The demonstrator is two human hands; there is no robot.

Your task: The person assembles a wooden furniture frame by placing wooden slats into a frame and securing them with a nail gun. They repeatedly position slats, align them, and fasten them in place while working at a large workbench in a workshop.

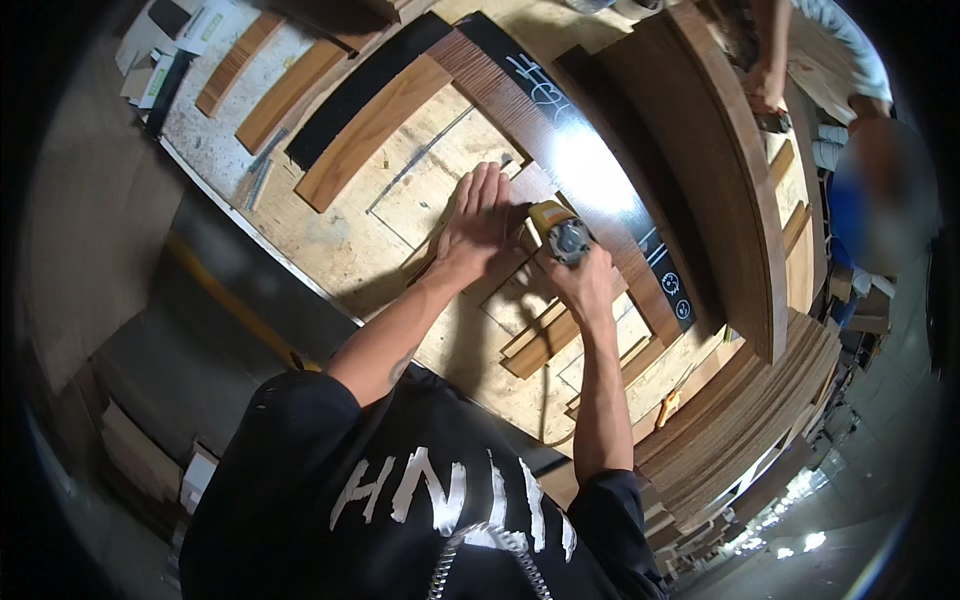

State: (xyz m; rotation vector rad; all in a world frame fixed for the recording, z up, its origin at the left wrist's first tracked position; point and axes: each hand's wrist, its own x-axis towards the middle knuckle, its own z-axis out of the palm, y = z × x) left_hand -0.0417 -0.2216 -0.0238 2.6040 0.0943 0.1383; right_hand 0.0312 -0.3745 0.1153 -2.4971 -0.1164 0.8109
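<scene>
My left hand [474, 228] lies flat with its fingers stretched out, pressing on a wooden piece beside a long brown board [485, 75]. Just right of it, my right hand [588, 282] is wrapped round a yellow-and-grey nail gun [562, 232]. The tool's nose is hidden from above, close to the board's near edge. A thin dark hose [545, 395] runs below the tool over the plywood worktop [440, 150]. Short wooden strips [540, 350] lie below my right hand, and a wider light-brown strip [375, 130] rests to the upper left.
Beyond the board, a shiny black strip [625, 200] with white drawings borders a tall brown wooden panel [735, 190]. Another person's hand [766, 88] works behind that panel. Stacked brown boards [740, 420] stand at right, near an orange-handled tool [669, 407].
</scene>
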